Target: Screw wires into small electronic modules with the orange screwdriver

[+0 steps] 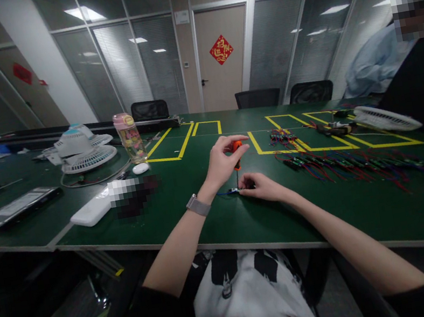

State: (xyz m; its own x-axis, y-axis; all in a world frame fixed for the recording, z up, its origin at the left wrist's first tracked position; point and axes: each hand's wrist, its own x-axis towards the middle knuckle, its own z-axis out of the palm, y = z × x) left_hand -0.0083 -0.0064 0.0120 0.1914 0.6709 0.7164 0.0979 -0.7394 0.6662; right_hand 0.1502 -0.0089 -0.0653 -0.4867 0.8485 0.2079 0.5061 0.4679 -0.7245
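My left hand [224,160] is closed around the orange handle of a small screwdriver [237,157], held upright with its tip down on a tiny part [234,190] with blue wires on the green table [214,218]. My right hand [258,185] pinches that small part against the table, just right of the screwdriver tip. A watch sits on my left wrist.
A long spread of small boards with red and blue wires [344,162] lies to the right. White fan parts [85,148], a pink-capped bottle [130,138], a white box [92,209] and a tablet [19,206] are at left. Another person [418,73] stands far right.
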